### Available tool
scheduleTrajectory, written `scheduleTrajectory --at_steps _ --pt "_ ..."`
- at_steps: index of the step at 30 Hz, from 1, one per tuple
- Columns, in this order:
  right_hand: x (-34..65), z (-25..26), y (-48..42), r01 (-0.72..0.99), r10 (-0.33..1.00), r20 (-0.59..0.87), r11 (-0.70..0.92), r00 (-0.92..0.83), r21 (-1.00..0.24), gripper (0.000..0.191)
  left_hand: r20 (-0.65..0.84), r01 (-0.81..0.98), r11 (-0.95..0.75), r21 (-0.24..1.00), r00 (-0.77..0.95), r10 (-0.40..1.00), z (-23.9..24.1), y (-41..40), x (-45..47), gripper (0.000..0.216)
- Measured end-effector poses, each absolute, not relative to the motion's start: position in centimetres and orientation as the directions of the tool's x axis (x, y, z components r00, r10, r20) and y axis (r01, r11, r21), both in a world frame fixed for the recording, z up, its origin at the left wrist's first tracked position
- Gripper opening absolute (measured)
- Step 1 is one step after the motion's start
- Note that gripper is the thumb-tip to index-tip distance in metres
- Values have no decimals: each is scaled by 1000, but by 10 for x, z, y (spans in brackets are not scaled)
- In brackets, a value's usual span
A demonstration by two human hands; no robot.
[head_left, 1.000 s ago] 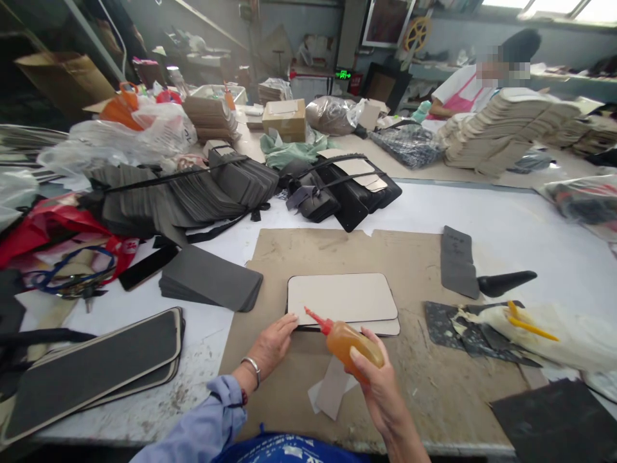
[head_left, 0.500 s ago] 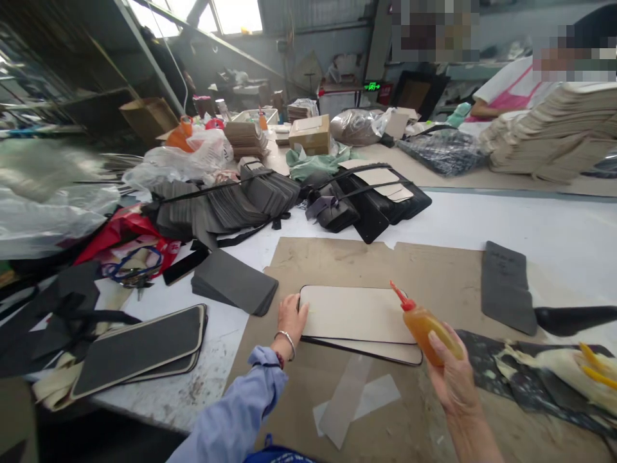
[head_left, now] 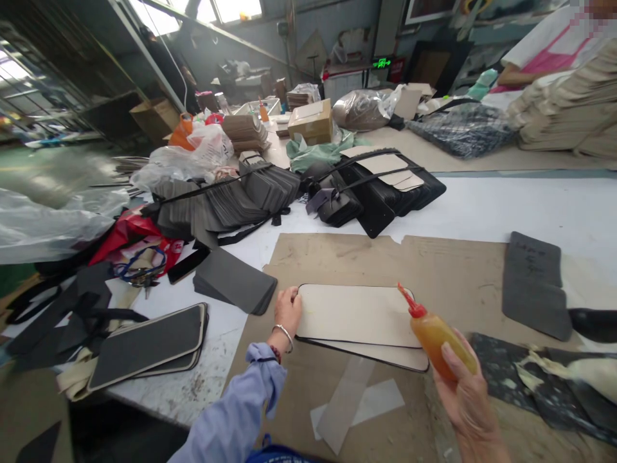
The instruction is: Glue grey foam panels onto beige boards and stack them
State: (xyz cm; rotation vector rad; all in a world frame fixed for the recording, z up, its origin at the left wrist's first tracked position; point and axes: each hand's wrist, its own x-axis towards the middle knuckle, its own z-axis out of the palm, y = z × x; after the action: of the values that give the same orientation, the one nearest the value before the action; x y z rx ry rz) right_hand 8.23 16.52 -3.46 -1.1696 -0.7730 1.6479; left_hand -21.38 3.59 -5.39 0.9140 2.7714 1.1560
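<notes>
Two pale beige panels (head_left: pixel 354 315) with rounded corners and dark edges lie stacked, slightly fanned, in front of me. At their left end is my left hand (head_left: pixel 288 314), its fingers closed around the edge. My right hand (head_left: pixel 461 386) is wrapped round a squeeze bottle (head_left: pixel 436 337) of amber liquid, perhaps glue. The bottle's red nozzle (head_left: pixel 405 297) points up and left, over the right end of the top panel. Whether the tip touches the panel I cannot tell. Brown cardboard (head_left: pixel 337 257) lies under the panels.
Dark grey sheets (head_left: pixel 234 280) and dark panels with pale borders (head_left: pixel 149 344) lie at left. Strapped bundles of grey pieces (head_left: pixel 226 206) and black pieces (head_left: pixel 385 186) stand behind. A dark grey template (head_left: pixel 534 283) lies at right. Beyond the table is a person in a pink apron (head_left: pixel 549 58).
The view has turned slightly. My right hand still holds the bottle near the panels' right end, slightly lower in view. My left thumb shows less over the top panel.
</notes>
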Motion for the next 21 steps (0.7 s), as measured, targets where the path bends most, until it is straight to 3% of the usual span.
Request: scheduleTrajectory --at_steps 11,21 --pt "83 -38 166 -317 907 -415 -416 -74 -852 62 155 531 494 688 -773 615 -39 38 -228 7" --pt "82 -39 166 -318 910 -408 -409 -72 -855 59 168 591 432 681 -701 693 -33 35 -235 18"
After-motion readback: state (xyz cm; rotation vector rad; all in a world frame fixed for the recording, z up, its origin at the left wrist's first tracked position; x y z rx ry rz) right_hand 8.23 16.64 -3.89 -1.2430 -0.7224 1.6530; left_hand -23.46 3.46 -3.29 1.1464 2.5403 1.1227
